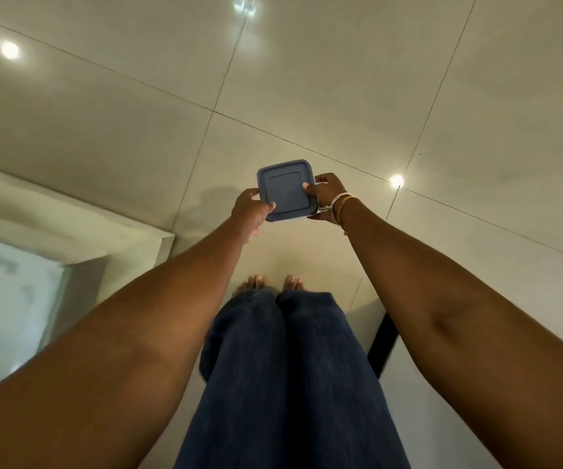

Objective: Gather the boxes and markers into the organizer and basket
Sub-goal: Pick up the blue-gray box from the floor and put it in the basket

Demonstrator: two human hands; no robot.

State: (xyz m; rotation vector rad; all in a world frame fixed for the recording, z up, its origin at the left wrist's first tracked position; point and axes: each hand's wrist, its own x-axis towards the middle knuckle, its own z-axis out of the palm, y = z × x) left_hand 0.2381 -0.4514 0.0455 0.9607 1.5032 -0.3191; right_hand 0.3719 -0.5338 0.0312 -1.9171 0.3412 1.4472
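Both my forearms reach forward over dark blue trouser legs (pixel 287 384) and bare feet (pixel 270 284). My left hand (pixel 251 211) and right hand (pixel 324 198) are clamped on opposite edges of a square box (pixel 285 191) with a blue lid, each grip closed on it, thumbs on top. I hold it lid-up in mid-air, well above the glossy tiled floor (pixel 307 79). Bracelets (pixel 339 206) circle my right wrist.
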